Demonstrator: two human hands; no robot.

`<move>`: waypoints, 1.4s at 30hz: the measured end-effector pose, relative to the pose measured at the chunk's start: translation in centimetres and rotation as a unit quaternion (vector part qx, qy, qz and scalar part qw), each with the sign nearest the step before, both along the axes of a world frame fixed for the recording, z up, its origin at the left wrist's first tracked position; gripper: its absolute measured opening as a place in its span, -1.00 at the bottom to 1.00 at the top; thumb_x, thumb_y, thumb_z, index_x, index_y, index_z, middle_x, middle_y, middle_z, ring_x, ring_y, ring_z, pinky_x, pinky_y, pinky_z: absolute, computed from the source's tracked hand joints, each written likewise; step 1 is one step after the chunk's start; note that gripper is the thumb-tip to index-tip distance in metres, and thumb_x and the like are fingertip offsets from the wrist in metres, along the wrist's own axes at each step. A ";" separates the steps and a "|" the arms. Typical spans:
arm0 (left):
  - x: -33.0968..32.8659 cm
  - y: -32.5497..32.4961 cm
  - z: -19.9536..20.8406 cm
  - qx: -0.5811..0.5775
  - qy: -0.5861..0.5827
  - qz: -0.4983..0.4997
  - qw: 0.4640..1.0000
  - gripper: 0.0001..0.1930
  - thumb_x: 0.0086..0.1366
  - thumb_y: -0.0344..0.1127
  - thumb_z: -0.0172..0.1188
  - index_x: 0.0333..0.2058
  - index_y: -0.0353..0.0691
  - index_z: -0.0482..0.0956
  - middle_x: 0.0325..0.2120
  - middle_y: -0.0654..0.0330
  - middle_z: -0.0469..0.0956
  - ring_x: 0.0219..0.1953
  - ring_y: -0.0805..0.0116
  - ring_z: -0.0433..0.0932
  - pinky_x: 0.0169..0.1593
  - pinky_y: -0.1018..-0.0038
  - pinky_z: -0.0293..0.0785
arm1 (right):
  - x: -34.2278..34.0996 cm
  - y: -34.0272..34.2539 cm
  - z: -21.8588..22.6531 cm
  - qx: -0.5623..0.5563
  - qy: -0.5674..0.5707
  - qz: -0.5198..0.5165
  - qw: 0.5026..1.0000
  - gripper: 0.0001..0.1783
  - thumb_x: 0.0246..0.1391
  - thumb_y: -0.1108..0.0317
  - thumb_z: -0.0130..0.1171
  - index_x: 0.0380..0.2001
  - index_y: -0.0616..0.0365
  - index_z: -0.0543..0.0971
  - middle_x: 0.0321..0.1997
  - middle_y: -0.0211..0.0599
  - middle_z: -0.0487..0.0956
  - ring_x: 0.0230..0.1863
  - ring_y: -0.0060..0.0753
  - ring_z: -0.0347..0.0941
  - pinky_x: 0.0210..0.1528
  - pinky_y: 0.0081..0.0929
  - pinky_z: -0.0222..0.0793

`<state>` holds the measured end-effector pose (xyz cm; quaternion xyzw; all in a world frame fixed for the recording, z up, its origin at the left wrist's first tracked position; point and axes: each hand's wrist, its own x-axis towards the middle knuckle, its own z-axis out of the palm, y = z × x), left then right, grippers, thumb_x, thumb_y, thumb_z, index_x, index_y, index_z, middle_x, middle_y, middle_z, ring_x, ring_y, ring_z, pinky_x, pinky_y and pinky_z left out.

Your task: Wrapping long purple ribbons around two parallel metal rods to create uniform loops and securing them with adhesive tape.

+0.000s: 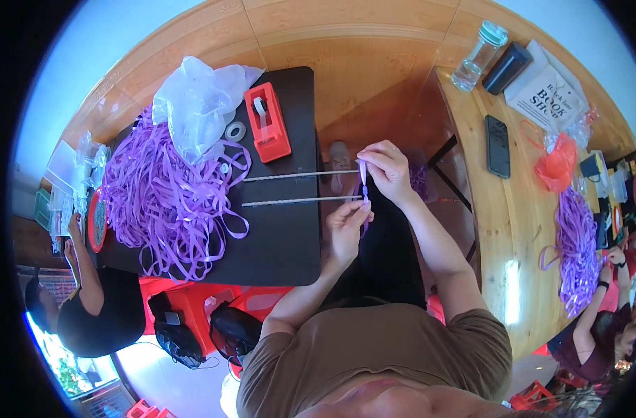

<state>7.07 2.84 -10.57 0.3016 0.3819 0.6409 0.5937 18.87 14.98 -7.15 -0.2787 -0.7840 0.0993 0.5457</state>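
A short length of purple ribbon [365,187] runs between the free ends of two thin rods that jut out past the edge of the black table: the far rod [297,176] and the near rod [297,202]. My right hand [389,171] pinches the ribbon at the far rod's tip. With thumb and fingertips together, my left hand [346,228] grips the ribbon at the near rod's tip, and a loose tail hangs below. My fingertips partly hide how the ribbon lies around the rods. A big tangled heap of purple ribbon [168,198] lies to the left.
On the black table [290,244] are a red tape dispenser [267,122], a tape roll [235,131] and a clear plastic bag [199,104]. The wooden table [485,230] at right holds a phone [498,146], a water bottle [479,56] and more purple ribbon [576,244]. People sit on both sides.
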 end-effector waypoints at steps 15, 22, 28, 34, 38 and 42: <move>-1.7 1.6 -1.8 0.001 -0.006 0.111 0.994 -0.84 0.31 -0.36 0.09 -0.17 -0.27 0.48 -0.45 0.23 0.54 -0.40 0.50 0.49 -0.28 0.60 0.35 | -5.3 2.3 -3.1 -0.088 0.058 0.082 0.991 -0.81 -0.19 0.59 0.23 -0.40 0.20 0.57 -0.42 -0.23 0.54 -0.35 -0.18 0.49 -0.30 -0.38 0.39; -1.8 -0.3 -2.1 -0.038 -0.028 0.063 0.997 -0.89 0.30 -0.37 0.11 -0.24 -0.24 0.53 -0.46 0.25 0.56 -0.44 0.53 0.48 -0.29 0.61 0.37 | -6.1 -2.2 -5.5 -0.334 0.166 0.148 0.916 -0.94 0.02 0.57 0.11 -0.41 0.26 0.56 -0.45 -0.31 0.54 -0.41 -0.53 0.45 -0.37 -0.59 0.35; -1.4 -5.0 -2.0 -0.072 0.040 0.038 0.996 -0.87 0.30 -0.33 0.13 -0.27 -0.26 0.55 -0.44 0.24 0.59 -0.42 0.52 0.52 -0.29 0.63 0.38 | -5.9 -6.3 -6.5 -0.446 0.209 0.148 0.857 -0.92 0.06 0.48 0.18 -0.38 0.27 0.58 -0.51 -0.53 0.54 -0.42 -0.75 0.40 -0.42 -0.70 0.32; -3.3 -9.6 -2.5 -0.086 0.123 0.026 0.988 -0.86 0.27 -0.38 0.17 -0.29 -0.33 0.60 -0.38 0.16 0.59 -0.32 0.46 0.52 -0.14 0.54 0.43 | -5.5 -9.9 -8.0 -0.492 0.181 0.152 0.838 -0.95 0.05 0.51 0.16 -0.42 0.26 0.59 -0.50 -0.51 0.55 -0.45 -0.75 0.40 -0.42 -0.71 0.33; -5.2 -10.3 -1.0 0.035 0.353 0.086 0.931 -0.91 0.19 -0.43 0.24 -0.37 -0.34 0.63 -0.43 0.17 0.54 -0.36 0.43 0.46 -0.20 0.49 0.37 | -4.7 -13.1 -9.1 -0.530 0.209 0.184 0.801 -0.94 -0.01 0.61 0.14 -0.45 0.27 0.59 -0.48 -0.48 0.56 -0.40 -0.72 0.43 -0.34 -0.68 0.36; -5.4 -11.2 -1.0 0.005 0.226 0.050 0.973 -0.90 0.20 -0.46 0.23 -0.32 -0.35 0.64 -0.46 0.26 0.50 -0.38 0.53 0.41 -0.26 0.61 0.32 | -4.4 -16.3 -9.9 -0.541 0.220 0.189 0.790 -0.93 -0.03 0.64 0.15 -0.46 0.27 0.59 -0.48 -0.48 0.57 -0.39 -0.70 0.43 -0.29 -0.68 0.35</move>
